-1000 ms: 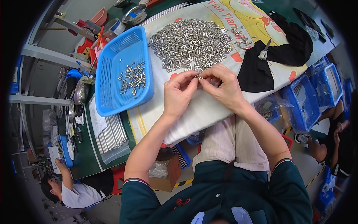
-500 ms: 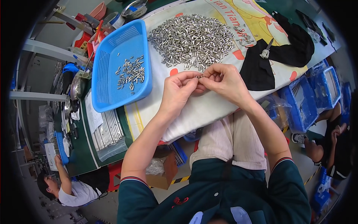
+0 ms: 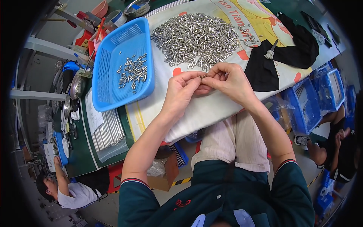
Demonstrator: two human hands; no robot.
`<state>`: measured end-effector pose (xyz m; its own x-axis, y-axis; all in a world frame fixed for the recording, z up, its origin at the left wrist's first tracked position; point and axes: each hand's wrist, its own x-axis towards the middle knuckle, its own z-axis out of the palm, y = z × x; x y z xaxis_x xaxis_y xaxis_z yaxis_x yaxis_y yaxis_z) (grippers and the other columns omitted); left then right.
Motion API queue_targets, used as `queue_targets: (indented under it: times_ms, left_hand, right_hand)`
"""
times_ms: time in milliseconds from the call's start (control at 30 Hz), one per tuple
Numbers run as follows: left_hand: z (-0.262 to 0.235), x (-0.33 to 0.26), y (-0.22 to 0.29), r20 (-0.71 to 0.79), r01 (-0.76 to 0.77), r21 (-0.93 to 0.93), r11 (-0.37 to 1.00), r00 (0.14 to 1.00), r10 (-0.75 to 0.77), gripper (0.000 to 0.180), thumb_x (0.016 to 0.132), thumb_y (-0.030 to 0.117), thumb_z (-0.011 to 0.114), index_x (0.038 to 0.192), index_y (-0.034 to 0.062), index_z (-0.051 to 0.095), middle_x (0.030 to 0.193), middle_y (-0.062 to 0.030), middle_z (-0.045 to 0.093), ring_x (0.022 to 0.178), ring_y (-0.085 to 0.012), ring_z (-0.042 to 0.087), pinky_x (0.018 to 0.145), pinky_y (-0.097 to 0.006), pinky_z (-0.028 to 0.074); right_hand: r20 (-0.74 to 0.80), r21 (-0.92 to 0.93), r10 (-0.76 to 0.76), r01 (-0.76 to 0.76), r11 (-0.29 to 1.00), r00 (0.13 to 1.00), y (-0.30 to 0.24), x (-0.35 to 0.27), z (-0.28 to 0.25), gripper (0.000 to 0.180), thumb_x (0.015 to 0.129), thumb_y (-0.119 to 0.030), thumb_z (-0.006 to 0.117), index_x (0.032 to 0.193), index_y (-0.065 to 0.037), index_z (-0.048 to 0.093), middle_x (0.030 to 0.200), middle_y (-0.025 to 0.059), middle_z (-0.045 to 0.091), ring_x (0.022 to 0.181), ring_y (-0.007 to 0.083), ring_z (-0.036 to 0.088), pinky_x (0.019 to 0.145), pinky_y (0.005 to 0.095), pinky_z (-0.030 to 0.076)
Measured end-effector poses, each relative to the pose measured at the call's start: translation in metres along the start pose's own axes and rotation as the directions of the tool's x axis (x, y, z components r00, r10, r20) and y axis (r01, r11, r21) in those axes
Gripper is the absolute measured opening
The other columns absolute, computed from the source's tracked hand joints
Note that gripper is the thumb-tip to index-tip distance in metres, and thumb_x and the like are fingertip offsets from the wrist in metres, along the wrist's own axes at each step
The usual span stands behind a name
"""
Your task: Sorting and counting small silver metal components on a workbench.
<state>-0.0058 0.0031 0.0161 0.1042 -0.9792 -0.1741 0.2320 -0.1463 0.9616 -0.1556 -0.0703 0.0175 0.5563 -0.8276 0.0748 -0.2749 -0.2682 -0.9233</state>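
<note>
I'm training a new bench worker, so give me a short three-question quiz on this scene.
1. True or false: the blue basket holds fewer metal pins than the loose pile on the cloth.
2. What do the left hand and right hand pinch between them? A) a small metal pin B) scissors C) a black cloth
3. Fill in: the basket lies to the person's ____ of the pile.

Key: 1 true; 2 A; 3 left.
</note>
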Motion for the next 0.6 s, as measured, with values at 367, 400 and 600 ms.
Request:
queue_targets:
  times_ms: [367, 400, 600]
  left_hand:
    - [-0.0054, -0.0004, 0.0039, -0.026, 0.143, -0.05, 0.988, 0.989, -0.144, 0.022, 0.091, 0.016, 0.052, 0.098, -0.0041, 0.057, 0.088, -0.0122, 0.064, 0.078, -0.0176, 0.065, 0.07, -0.026, 0.055]
    - [-0.0056, -0.0005, 0.0045, -0.025, 0.143, -0.051, 0.988, 0.989, -0.145, 0.022, 0.091, 0.016, 0.052, 0.098, -0.0041, 0.057, 0.088, -0.0122, 0.064, 0.078, -0.0176, 0.065, 0.07, -0.026, 0.055]
    - [-0.0076, 0.0, 0.0038, -0.005, 0.189, -0.156, 0.97, 0.981, -0.192, 0.021, 0.091, 0.014, 0.049, 0.099, -0.0038, 0.057, 0.09, -0.0125, 0.063, 0.079, -0.0182, 0.065, 0.071, -0.026, 0.055]
  right_hand:
    - [0.057, 0.062, -0.013, 0.01, 0.998, 0.998, 0.0018, 0.0004, 0.0021, 0.02, 0.074, -0.016, 0.066, 0.078, 0.003, 0.064, 0.061, 0.0022, 0.058, 0.056, 0.0064, 0.049, 0.054, 0.0227, 0.043]
    - [0.056, 0.061, -0.012, 0.009, 0.998, 0.998, 0.0023, 0.0008, 0.0026, 0.02, 0.074, -0.016, 0.066, 0.078, 0.003, 0.064, 0.061, 0.0022, 0.058, 0.056, 0.0064, 0.049, 0.054, 0.0227, 0.043]
    - [0.04, 0.107, -0.019, 0.015, 0.994, 0.999, 0.0016, 0.0013, 0.0038, 0.021, 0.075, -0.017, 0.066, 0.077, 0.004, 0.064, 0.062, 0.0013, 0.058, 0.057, 0.0056, 0.048, 0.052, 0.0222, 0.041]
